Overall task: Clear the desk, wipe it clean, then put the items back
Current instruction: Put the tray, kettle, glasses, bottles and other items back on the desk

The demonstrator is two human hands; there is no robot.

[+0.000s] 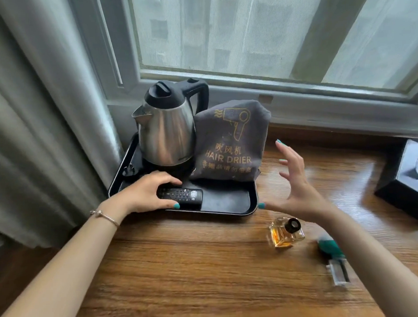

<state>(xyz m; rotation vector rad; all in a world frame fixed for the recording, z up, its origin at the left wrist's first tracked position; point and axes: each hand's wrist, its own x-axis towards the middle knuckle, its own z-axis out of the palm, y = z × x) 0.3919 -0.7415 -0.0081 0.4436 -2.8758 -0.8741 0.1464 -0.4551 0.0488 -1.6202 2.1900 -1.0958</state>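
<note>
A black tray (228, 202) sits on the wooden desk (195, 265) by the window. On it stand a steel kettle (165, 133) with a black lid and a grey hair-drier bag (228, 143) leaning against the kettle. A black remote control (183, 195) lies at the tray's front left. My left hand (145, 192) is closed around the remote's left end, thumb on its near edge. My right hand (296, 186) hovers open, fingers spread, just right of the tray and bag, touching nothing.
A square perfume bottle (286, 232) with amber liquid stands near my right wrist. A teal-capped clear bottle (334, 260) lies beside it. A black tissue box (407, 180) sits at the right edge. Grey curtains (36, 117) hang to the left.
</note>
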